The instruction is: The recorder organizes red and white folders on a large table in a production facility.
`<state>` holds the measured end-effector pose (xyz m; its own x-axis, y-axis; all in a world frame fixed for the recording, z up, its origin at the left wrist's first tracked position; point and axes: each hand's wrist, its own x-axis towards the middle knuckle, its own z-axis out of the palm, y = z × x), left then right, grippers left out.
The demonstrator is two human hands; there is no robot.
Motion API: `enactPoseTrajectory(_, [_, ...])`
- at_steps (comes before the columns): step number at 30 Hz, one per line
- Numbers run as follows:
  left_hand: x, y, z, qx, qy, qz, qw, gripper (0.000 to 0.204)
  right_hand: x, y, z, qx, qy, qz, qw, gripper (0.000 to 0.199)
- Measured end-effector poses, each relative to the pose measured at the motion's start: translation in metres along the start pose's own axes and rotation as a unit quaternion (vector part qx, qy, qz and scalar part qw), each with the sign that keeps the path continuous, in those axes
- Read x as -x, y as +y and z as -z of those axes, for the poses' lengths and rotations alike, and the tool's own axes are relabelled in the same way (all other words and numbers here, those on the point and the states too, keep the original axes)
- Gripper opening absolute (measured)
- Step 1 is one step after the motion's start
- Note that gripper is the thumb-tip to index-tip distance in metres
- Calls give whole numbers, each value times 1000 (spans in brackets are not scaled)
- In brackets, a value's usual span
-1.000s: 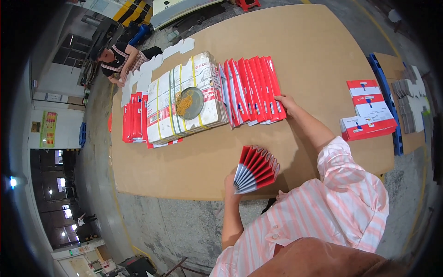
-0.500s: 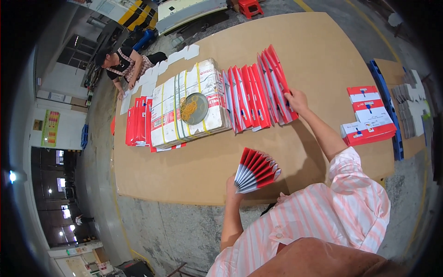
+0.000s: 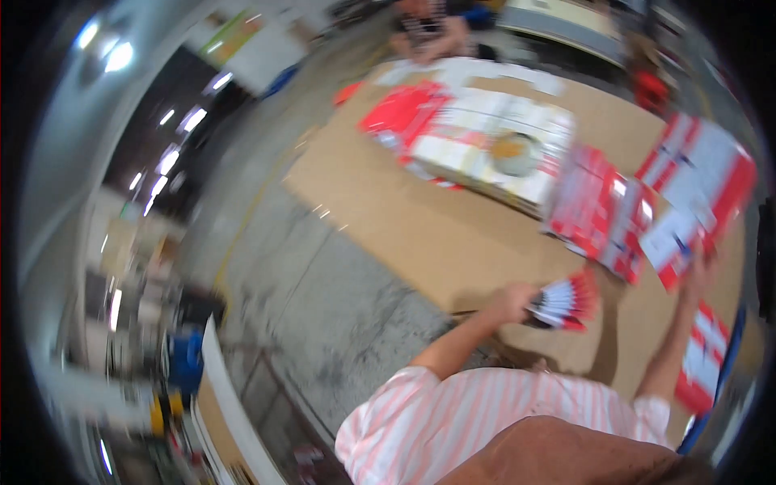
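Note:
Everything is smeared by motion. Pinched at its narrow end, a fan-shaped bunch of red-and-white pleated card (image 3: 570,301) spreads rightward from my left hand (image 3: 513,301), which is closed. My right hand (image 3: 702,271) is closed at the lower edge of large red-and-white flat folders (image 3: 699,174), raised over the table's right side. Nearby, to the left, red-and-white folders (image 3: 594,202) lie overlapped in a row. Beside that row is a white strapped carton (image 3: 461,121) with a round dish (image 3: 529,162) on top; the dish holds yellow rubber bands (image 3: 509,149).
More red folders (image 3: 400,117) lie beyond the carton's left end. A co-worker (image 3: 428,36) leans at the far edge, near white sheets (image 3: 477,69). Another red-and-white stack (image 3: 702,360) sits at the right. The brown tabletop (image 3: 388,218) ends over concrete floor (image 3: 339,299).
The view has swung and blurred. My right hand has lifted folders off the right end of the row and carried them right. My left hand still grips the fanned bunch.

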<state>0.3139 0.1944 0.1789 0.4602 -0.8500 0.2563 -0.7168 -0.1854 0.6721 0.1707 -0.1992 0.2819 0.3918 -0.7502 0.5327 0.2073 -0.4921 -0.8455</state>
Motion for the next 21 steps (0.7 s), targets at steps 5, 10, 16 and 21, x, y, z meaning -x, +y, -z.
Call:
enactPoseTrajectory(5, [-3,46,6,38,-136,-80,987,52,65,-22,-12,-360,-165,-324,859,57])
enactPoseTrajectory(10, [10,78,-5,10,-180,-137,974,78,151,-52,-44,-265,-238,-481,801,45])
enactPoseTrajectory(16, [26,62,-32,-93,-146,-133,976,17,180,-56,-34,-166,-361,-507,765,27])
enactPoseTrajectory(21, [33,76,-28,-78,-139,-67,985,21,181,-50,-32,-154,-356,-495,778,29])
